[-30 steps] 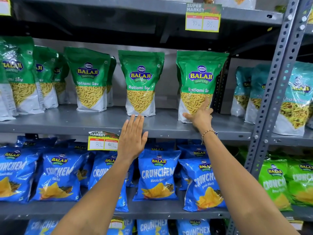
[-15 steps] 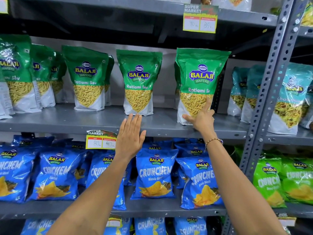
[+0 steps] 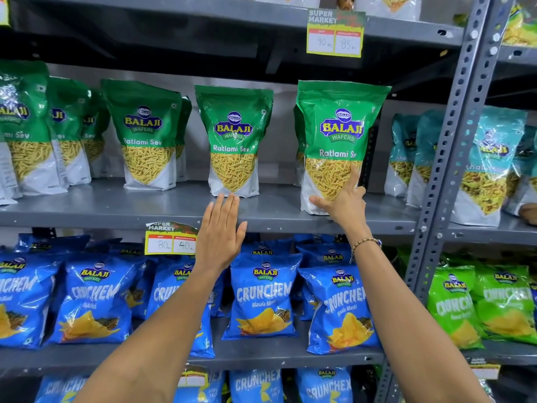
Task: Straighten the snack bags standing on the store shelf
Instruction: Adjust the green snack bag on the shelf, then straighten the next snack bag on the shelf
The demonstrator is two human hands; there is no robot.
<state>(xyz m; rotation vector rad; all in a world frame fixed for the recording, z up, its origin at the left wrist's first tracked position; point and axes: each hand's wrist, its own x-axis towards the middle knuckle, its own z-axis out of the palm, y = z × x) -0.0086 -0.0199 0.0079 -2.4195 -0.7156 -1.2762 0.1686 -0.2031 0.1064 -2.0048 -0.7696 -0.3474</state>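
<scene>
Grey shelf [image 3: 116,209] runs across mid-frame, green Ratlami Sev bags upright along it. Right of centre, the front bag [image 3: 337,135] stands at the shelf edge, right hand [image 3: 344,200] spread flat against its lower front, thumb under. Left hand [image 3: 220,234] hovers open, fingers together, below the middle bag [image 3: 234,138].
</scene>
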